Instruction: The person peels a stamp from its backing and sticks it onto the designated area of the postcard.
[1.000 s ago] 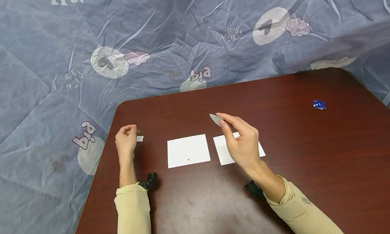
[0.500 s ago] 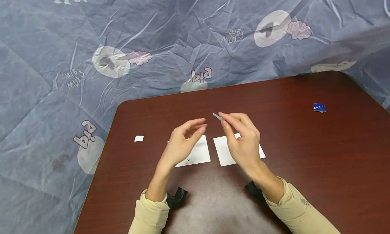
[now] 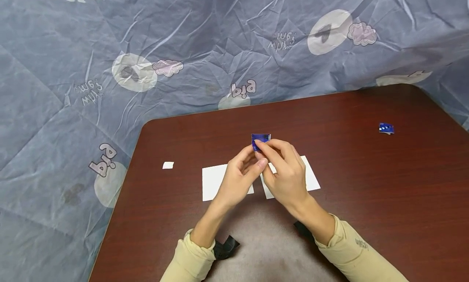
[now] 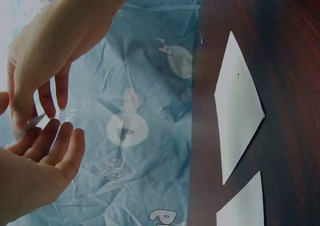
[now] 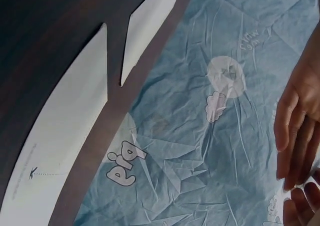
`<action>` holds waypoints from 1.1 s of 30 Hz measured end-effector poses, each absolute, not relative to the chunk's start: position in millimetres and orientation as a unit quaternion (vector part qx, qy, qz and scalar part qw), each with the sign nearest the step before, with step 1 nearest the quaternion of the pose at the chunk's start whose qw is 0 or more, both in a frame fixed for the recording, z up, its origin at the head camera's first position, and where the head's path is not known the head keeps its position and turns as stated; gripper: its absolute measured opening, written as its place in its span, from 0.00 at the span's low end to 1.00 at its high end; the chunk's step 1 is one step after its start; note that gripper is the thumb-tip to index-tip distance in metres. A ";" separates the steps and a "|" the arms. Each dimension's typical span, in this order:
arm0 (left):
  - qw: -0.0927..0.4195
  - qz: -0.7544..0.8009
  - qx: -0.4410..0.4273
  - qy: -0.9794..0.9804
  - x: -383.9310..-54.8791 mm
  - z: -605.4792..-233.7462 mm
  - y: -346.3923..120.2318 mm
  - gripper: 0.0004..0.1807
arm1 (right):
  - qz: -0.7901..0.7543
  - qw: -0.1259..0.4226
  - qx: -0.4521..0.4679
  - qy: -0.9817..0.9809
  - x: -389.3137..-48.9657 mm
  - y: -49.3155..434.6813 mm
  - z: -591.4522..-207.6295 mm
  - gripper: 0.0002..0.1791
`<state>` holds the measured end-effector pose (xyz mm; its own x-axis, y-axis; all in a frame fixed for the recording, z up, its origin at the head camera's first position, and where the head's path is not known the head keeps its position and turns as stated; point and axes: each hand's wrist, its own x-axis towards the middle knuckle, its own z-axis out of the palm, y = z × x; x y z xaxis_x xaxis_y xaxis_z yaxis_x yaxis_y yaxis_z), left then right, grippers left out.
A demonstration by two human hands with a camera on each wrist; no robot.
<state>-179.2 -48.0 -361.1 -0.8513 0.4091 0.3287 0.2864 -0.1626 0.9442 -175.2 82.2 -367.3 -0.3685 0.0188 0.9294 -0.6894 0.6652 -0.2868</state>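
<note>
A small blue square packet (image 3: 261, 137) is held up above the table in the head view. My right hand (image 3: 287, 172) pinches it, with a fingertip lying across its front. My left hand (image 3: 239, 178) has come up beside the right one, its fingers loosely bent and reaching behind the packet's lower part. The left thumb stays apart from the packet. In the left wrist view, the packet (image 4: 31, 123) appears edge-on as a grey sliver between the two hands. The right wrist view hides most of the contact at its right edge.
Two white paper sheets, one on the left (image 3: 212, 184) and one on the right (image 3: 310, 174), lie beneath the hands. A small white square (image 3: 167, 165) lies to the left, another blue piece (image 3: 386, 128) far right. A printed cloth (image 3: 205, 49) hangs behind the brown table (image 3: 348, 151).
My left hand has left the small white square and moved right to meet the right hand. The packet has turned from its grey side to its blue face.
</note>
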 end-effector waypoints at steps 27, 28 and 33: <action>0.046 0.680 0.199 0.704 -197.8 -353.6 -74.5 0.12 | 0.396 0.352 0.291 -0.796 -183.4 95.3 -366.1 0.26; 0.049 0.682 0.199 0.702 -197.9 -353.9 -74.2 0.12 | 0.398 0.351 0.290 -0.797 -183.2 95.3 -366.0 0.26; 0.051 0.685 0.197 0.699 -197.4 -354.8 -73.1 0.12 | 0.401 0.345 0.285 -0.799 -182.6 94.5 -366.6 0.26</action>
<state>-197.4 -73.1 -354.8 -0.9173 0.3451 0.1987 0.2058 -0.0163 0.9784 -182.6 94.5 -366.6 -0.5996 -0.1785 0.7802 -0.7319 0.5167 -0.4443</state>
